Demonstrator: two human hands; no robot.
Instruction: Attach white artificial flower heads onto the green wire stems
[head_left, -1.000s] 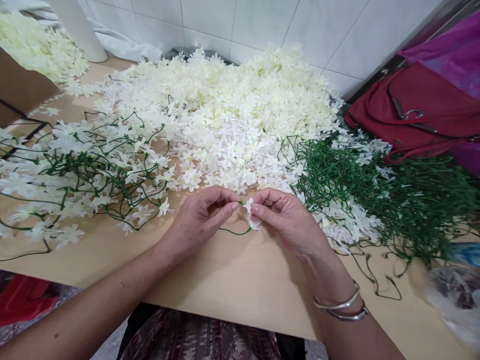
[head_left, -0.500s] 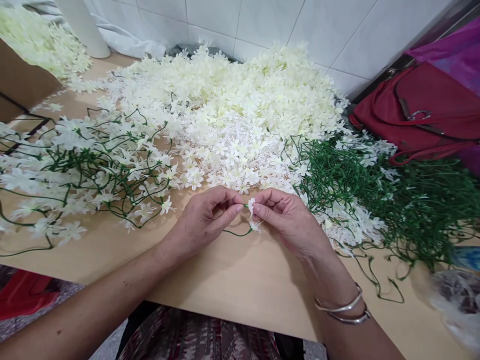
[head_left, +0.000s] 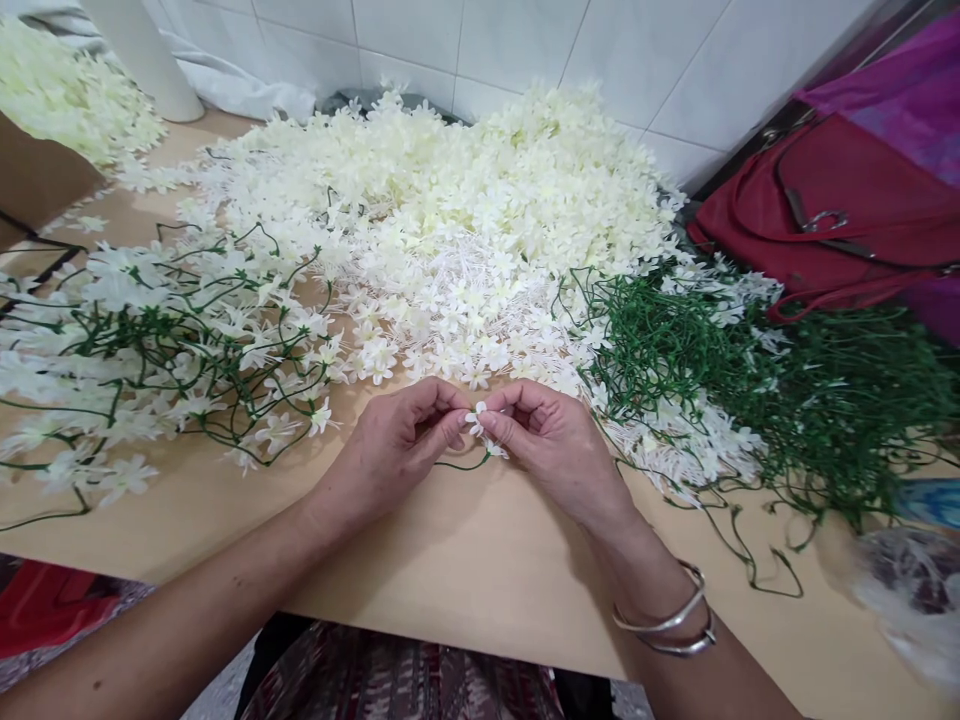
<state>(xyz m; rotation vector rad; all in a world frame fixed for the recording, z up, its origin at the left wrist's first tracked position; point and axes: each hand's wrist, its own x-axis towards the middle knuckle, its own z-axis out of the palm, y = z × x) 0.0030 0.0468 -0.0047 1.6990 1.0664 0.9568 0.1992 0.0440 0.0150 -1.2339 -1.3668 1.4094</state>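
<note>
Above the table's front part, my two hands meet fingertip to fingertip. My right hand pinches a small white artificial flower between thumb and forefinger. My left hand is closed at the flower's other side, its thumb and forefinger pressed round the green stem, whose tip is hidden by the fingers. A second white blossom on the same stem hangs just below the fingertips. Right behind the hands spreads a heap of loose white flowers.
Stemmed white flowers lie in a tangle at the left. Bare green stems are piled at the right, near a red bag and a clear plastic bag. A tiled wall stands behind.
The flower between my fingers has turned so that its petals face me more, and the fingertips have drawn closer around it. The whole view has shifted slightly.
</note>
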